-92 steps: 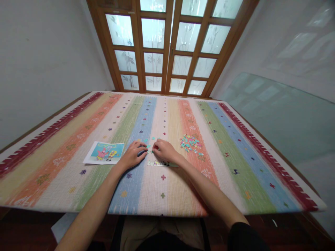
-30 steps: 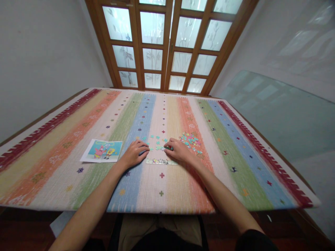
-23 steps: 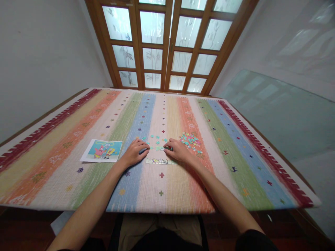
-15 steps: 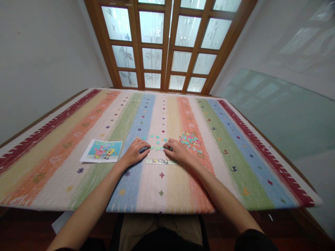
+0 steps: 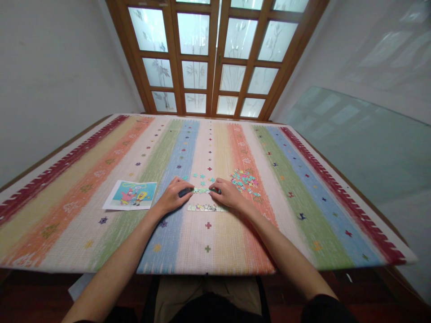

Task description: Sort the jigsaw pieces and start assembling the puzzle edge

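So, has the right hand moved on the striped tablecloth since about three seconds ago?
Yes. The right hand shifted rightward, from above the left part of the assembled puzzle strip to above its right end.

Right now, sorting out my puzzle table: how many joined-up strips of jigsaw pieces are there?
2. One teal strip lies between the left hand and right hand, fingertips touching its ends; one longer strip lies just nearer me. The loose pile may hide more.

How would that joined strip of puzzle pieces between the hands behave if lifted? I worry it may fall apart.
The short teal strip looks thin and flat, so probably light. It is only one piece wide, so it would likely sag or separate unless held at both ends, where the left hand and right hand touch it.
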`<move>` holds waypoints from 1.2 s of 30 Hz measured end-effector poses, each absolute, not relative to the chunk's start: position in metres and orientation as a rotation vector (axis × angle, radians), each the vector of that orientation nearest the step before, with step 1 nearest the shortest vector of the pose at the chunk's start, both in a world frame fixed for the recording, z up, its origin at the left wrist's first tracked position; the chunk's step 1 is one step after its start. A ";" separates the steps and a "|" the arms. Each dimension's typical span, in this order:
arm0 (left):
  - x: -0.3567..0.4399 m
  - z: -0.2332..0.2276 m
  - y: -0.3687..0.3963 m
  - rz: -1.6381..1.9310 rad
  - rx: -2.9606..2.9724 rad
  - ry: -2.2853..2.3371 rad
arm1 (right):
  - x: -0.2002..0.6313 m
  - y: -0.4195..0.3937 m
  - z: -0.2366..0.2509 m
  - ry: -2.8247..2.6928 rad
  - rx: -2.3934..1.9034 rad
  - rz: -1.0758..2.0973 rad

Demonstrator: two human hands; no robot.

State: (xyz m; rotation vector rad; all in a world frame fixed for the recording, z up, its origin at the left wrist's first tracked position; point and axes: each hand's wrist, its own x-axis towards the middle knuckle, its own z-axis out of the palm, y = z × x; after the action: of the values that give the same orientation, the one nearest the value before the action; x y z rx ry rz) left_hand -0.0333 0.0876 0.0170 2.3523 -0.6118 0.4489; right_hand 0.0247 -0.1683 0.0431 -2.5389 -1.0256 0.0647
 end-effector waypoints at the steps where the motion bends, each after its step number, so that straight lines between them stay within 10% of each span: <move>1: -0.033 0.017 0.087 0.450 2.354 -0.614 | 0.025 -0.168 0.043 -1.026 -2.541 0.064; 36: -0.038 0.017 0.088 0.530 2.475 -0.674 | 0.012 -0.152 0.057 -1.176 -2.653 0.141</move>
State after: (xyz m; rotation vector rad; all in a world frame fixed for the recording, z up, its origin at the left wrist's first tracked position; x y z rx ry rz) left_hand -0.0375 0.0876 0.0172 2.4748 -0.6741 0.5299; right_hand 0.0123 -0.1518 0.0568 -2.6533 -1.1756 0.1408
